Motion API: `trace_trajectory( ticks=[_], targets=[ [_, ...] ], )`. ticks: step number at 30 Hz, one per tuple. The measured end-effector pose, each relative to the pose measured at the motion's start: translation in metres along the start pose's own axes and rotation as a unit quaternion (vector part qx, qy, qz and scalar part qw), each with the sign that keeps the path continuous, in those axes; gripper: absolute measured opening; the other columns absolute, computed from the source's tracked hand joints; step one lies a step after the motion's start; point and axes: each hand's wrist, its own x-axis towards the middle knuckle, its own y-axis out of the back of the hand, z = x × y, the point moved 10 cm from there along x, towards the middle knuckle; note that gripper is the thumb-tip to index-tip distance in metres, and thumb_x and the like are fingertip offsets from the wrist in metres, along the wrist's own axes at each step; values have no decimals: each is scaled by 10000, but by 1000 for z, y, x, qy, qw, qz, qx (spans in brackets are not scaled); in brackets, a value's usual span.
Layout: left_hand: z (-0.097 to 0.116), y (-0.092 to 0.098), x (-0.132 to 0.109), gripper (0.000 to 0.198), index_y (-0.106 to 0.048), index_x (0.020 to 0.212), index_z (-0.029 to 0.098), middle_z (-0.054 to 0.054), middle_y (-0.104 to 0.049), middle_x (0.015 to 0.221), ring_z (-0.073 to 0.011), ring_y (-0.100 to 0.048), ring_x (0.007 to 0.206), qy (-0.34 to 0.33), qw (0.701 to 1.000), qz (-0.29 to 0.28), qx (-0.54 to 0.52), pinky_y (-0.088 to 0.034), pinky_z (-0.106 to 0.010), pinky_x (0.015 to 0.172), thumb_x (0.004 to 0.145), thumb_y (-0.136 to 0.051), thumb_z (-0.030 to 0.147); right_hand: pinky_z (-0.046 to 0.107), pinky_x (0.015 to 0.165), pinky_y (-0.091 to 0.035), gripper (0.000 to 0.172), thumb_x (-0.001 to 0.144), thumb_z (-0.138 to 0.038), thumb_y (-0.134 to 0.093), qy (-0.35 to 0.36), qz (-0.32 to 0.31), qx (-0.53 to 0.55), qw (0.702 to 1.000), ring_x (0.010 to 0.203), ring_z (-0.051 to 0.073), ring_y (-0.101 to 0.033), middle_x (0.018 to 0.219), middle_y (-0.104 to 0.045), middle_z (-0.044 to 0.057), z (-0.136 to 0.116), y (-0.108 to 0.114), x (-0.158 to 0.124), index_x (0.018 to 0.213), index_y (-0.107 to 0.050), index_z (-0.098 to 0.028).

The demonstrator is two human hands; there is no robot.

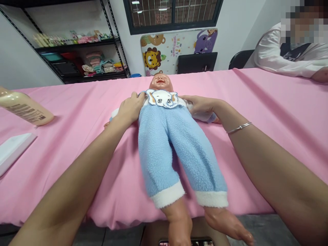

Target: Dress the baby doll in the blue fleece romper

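A baby doll (161, 83) lies face up on the pink-covered table, its head toward the far side and its bare feet past the near edge. It wears fuzzy light blue overalls (159, 147) with white cuffs and a white elephant-face bib (163, 99). My left hand (131, 106) is closed around one side of the doll's upper body, by the shoulder and arm. On the opposite side, my right hand (201, 104) grips the doll near the other armpit, its fingertips partly hidden by the clothing. Both of the doll's arms stretch outward under my hands.
A cream bottle (28, 107) and a white box-like object (15, 148) are at the left on the pink cloth (256, 112). A phone (202, 242) shows below the doll's feet. Another person (279, 54) leans on the table at the far right. Shelves (77, 44) stand behind.
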Motion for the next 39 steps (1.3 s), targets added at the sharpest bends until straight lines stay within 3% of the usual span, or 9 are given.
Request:
trace_trajectory(
  ticks=[3, 11, 17, 23, 29, 39],
  targets=[
    [-7, -1, 1, 454, -346, 1349, 226, -182, -492, 1206, -353, -597, 947, 14, 999, 0, -53, -477, -488, 813, 943, -299, 425, 496, 1076, -400, 805, 604, -181, -733, 11, -45, -7, 999, 1189, 293, -524, 1312, -558, 6, 10, -11, 8, 1361, -491, -308],
    [-13, -7, 9, 540, -421, 1289, 263, -104, -526, 1231, -315, -511, 1116, -45, 958, 33, -281, -446, -452, 950, 801, -588, 421, 445, 1074, -409, 722, 607, -133, -710, 19, -1, 23, 1000, 1208, 302, -503, 1317, -552, 38, 14, -7, 11, 1302, -550, -241],
    [-28, -12, 10, 610, -474, 1272, 271, -115, -453, 1200, -337, -533, 1067, 24, 963, 27, -269, -462, -482, 938, 721, -679, 434, 439, 1063, -420, 753, 614, -146, -725, 30, 9, 33, 999, 1212, 299, -498, 1320, -550, 48, 9, -6, 11, 1335, -525, -230],
    [-16, -9, 14, 552, -535, 1188, 180, -105, -578, 1216, -300, -538, 1111, -45, 941, 27, -334, -430, -431, 998, 699, -687, 386, 451, 1065, -412, 754, 617, -162, -727, 31, 14, 28, 999, 1208, 301, -501, 1320, -551, 51, 5, -7, 9, 1339, -522, -236],
    [-20, -12, 11, 609, -509, 1194, 186, -108, -561, 1277, -300, -525, 1156, 1, 918, -2, -396, -424, -425, 1028, 642, -722, 330, 440, 1063, -416, 689, 648, -180, -714, 39, 12, 21, 999, 1217, 298, -500, 1300, -569, 37, 2, -6, 7, 1312, -542, -245],
    [-29, -24, 14, 503, -480, 1043, 245, -83, -580, 1171, -275, -557, 1071, 15, 902, -20, -432, -484, -414, 953, 612, -727, 324, 434, 1058, -436, 712, 644, -188, -698, 41, -12, 22, 999, 1196, 286, -518, 1318, -552, 36, 8, -8, 10, 1330, -514, -245]
  ],
)
